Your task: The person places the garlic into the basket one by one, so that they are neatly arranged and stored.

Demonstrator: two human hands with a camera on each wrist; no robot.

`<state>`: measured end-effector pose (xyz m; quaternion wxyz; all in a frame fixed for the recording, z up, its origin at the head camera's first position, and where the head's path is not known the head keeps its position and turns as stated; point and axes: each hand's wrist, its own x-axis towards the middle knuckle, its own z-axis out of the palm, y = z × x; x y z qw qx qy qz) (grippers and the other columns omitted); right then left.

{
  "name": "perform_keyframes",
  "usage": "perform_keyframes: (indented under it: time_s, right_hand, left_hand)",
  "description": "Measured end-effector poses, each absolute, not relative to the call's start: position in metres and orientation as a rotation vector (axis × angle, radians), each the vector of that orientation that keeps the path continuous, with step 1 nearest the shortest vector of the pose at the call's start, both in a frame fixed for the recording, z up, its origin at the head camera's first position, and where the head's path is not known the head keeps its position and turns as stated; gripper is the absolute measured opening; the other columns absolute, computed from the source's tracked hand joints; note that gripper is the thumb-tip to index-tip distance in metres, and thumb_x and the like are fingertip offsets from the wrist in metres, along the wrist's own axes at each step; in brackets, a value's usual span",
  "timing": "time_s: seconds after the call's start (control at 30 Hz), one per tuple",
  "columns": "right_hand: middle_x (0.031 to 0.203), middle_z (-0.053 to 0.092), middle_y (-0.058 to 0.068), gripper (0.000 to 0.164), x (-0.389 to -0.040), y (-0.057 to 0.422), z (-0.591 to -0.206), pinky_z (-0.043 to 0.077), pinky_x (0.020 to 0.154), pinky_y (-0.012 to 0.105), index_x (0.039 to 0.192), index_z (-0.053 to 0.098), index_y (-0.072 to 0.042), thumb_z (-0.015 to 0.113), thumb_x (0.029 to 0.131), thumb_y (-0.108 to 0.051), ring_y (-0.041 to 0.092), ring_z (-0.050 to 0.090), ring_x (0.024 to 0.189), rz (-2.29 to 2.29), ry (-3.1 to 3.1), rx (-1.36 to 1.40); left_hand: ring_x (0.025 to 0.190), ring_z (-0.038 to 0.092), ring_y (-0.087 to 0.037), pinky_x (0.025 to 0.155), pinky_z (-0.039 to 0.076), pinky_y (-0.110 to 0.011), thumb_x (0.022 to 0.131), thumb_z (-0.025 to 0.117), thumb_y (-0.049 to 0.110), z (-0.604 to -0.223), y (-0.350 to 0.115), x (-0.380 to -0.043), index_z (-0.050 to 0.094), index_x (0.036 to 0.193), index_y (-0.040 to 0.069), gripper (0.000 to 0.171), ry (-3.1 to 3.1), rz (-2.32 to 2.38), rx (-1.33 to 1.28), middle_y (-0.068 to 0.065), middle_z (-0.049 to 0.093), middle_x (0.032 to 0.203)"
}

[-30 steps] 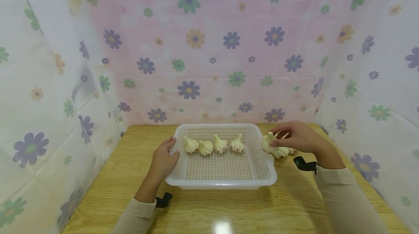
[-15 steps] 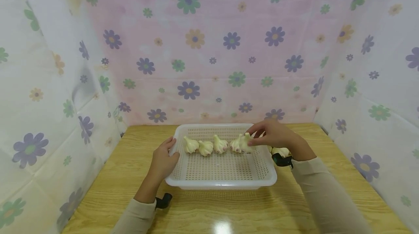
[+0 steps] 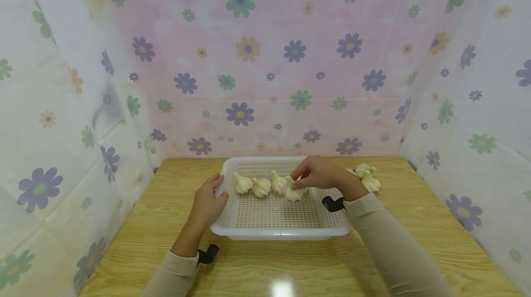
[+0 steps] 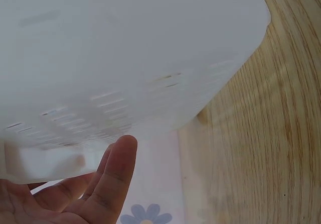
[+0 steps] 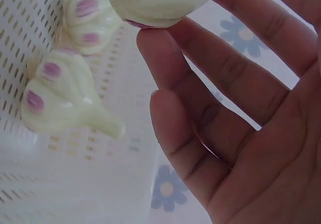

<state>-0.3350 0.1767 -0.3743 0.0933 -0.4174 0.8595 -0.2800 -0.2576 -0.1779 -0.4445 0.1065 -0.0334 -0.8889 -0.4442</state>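
the right hand (image 3: pixel 317 175) pinches a garlic bulb (image 3: pixel 292 192) in the white basket (image 3: pixel 280 232) — more bulbs (image 3: pixel 261 188) sit just beside it. the left hand (image 3: pixel 207 202) grips the basket's left rim.

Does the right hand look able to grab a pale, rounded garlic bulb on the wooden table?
Probably not: that right hand pinches another garlic bulb over the white plastic basket, away from the table bulbs.

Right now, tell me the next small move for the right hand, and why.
Probably ease the held garlic bulb down onto the basket floor: the right hand pinches it within the white basket, beside the other bulbs, and the left hand grips the basket's side. Whether it already touches down is unclear.
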Motion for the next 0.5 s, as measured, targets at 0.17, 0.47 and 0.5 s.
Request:
perform_keyframes:
  time_s: [0.17,0.47,0.5]
  right_hand:
    - [0.064,0.029,-0.002,0.039,-0.341,0.159,-0.379,0.034,0.056,0.025,0.065,0.051,-0.016,0.073,0.097,-0.024,0.006,0.031,0.054,-0.811,2.474,-1.371]
    - [0.115,0.075,0.004,0.013,-0.344,0.130,-0.383,0.062,0.081,0.030,0.102,0.082,-0.016,0.080,0.091,-0.021,0.020,0.076,0.093,-0.841,2.463,-1.189]
    - [0.122,0.074,0.005,0.017,-0.345,0.127,-0.384,0.062,0.082,0.031,0.106,0.082,-0.017,0.081,0.090,-0.021,0.020,0.077,0.096,-0.847,2.468,-1.162]
  left_hand:
    - [0.151,0.036,-0.039,0.114,0.042,-0.054,0.092,0.062,0.013,-0.444,-0.178,-0.258,0.050,0.150,-0.002,0.061,-2.614,-1.315,-0.106,-0.014,0.041,0.163]
    - [0.151,0.036,-0.039,0.114,0.042,-0.054,0.091,0.061,0.012,-0.446,-0.178,-0.258,0.050,0.150,-0.002,0.062,-2.616,-1.306,-0.097,-0.014,0.042,0.163]
    - [0.152,0.035,-0.039,0.114,0.042,-0.055,0.091,0.061,0.012,-0.446,-0.178,-0.258,0.050,0.150,-0.002,0.062,-2.615,-1.306,-0.095,-0.014,0.042,0.163]
